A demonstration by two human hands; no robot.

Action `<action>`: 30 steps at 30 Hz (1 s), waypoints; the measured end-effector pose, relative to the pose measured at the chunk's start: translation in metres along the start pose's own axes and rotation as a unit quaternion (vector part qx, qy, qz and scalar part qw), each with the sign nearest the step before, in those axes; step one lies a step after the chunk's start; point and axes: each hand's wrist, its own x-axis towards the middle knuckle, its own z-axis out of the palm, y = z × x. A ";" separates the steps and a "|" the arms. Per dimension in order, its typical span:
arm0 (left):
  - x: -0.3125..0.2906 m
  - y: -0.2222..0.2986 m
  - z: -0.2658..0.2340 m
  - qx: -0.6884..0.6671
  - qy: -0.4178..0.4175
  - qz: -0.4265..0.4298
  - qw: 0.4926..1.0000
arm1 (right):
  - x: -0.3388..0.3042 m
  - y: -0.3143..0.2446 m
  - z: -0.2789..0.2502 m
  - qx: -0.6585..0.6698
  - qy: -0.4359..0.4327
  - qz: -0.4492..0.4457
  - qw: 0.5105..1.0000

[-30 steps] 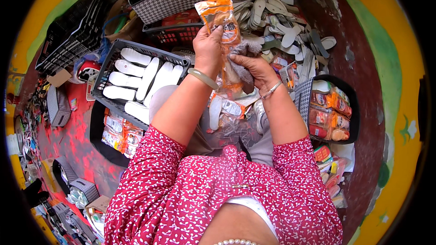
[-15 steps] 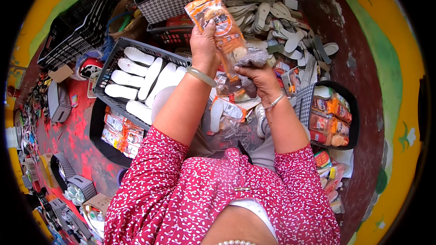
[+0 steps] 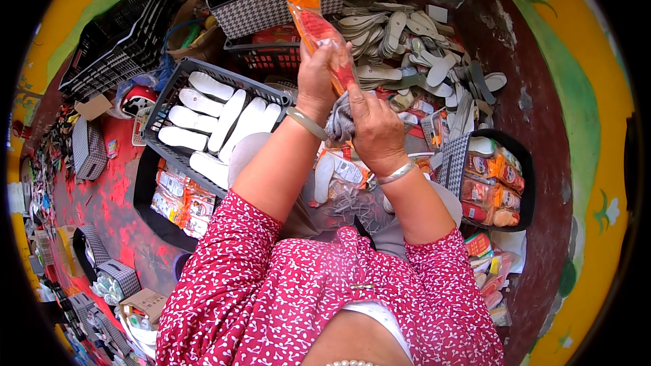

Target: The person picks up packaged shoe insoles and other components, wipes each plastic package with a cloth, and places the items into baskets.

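Note:
A long, narrow orange-and-red plastic packet [image 3: 314, 27] is tilted upright in front of me, its top leaning left. My left hand [image 3: 321, 74] is closed round its middle. At the packet's lower end my right hand [image 3: 377, 129] is closed on a fuzzy grey cloth [image 3: 340, 122], pressing it against the plastic. What is inside the packet cannot be made out. Below my hands, a pale insole [image 3: 324, 175] and more orange packets [image 3: 348, 169] lie near my knees.
To the left stands a dark plastic crate [image 3: 157, 112] of white insoles [image 3: 183, 139]. A black bin [image 3: 149, 196] with packets sits below it. At right is a houndstooth basket [image 3: 453, 163] of orange packets. Loose insoles [image 3: 393, 30] are heaped at the back beside a houndstooth box [image 3: 271, 10].
The packet has turned, from its printed orange face to a narrower, redder side. My right hand and the cloth have moved left and down along its lower end.

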 end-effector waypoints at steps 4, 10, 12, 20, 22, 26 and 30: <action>0.000 0.027 0.001 -0.120 0.036 -0.081 0.989 | 0.012 0.021 -0.040 0.304 -0.174 0.171 0.921; -0.005 0.030 0.008 -0.136 -0.038 -0.183 0.973 | 0.013 0.081 -0.066 0.723 0.126 0.279 0.619; -0.007 0.026 0.011 -0.124 -0.055 -0.181 0.974 | 0.015 0.079 -0.069 0.754 0.163 0.257 0.582; -0.013 -0.002 0.016 -0.189 -0.120 -0.198 0.954 | 0.006 0.025 -0.017 0.196 0.007 -0.052 0.979; -0.021 -0.009 0.021 -0.130 -0.084 -0.180 0.971 | 0.001 0.013 -0.004 0.130 -0.040 -0.011 0.991; -0.032 -0.009 0.016 -0.179 -0.096 -0.292 0.935 | 0.011 0.020 -0.007 0.130 -0.016 0.009 0.991; -0.042 -0.008 0.032 -0.195 -0.102 -0.319 0.922 | 0.017 0.039 -0.001 0.079 0.023 0.039 0.996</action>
